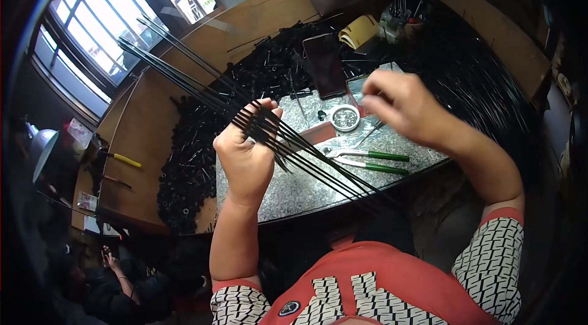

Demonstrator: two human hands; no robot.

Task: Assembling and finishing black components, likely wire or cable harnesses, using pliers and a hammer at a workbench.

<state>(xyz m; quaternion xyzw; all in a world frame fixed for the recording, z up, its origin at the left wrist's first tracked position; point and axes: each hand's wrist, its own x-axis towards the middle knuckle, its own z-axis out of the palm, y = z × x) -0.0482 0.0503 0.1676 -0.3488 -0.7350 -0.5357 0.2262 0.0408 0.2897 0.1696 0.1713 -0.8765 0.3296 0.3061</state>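
Wood bench (153,135) w/ grey stone slab (294,187) on top. On slab: pliers (367,160), green grips; small round tin (345,117); phone (324,65). Heap of black parts (190,160) along slab's left & far edges. Yellow-handled tool (122,158) at bench's left.

1. Daylight pours in from the window (116,25) at my upper left — its panes are blown out to near white, with no detail behind them.
2. The granite slab (294,184) catches that light evenly and reads clearly; the heap of black parts (202,141) beside it swallows detail.
3. My right hand (401,104) is smeared by motion blur, fingers soft; my left hand (248,153) is sharp.
4. The right side and the lower left fall into deep shadow — almost black.
5. Fisheye distortion bends the wooden bench (141,141) edges and window bars toward the rim, and a dark vignette rings the frame.
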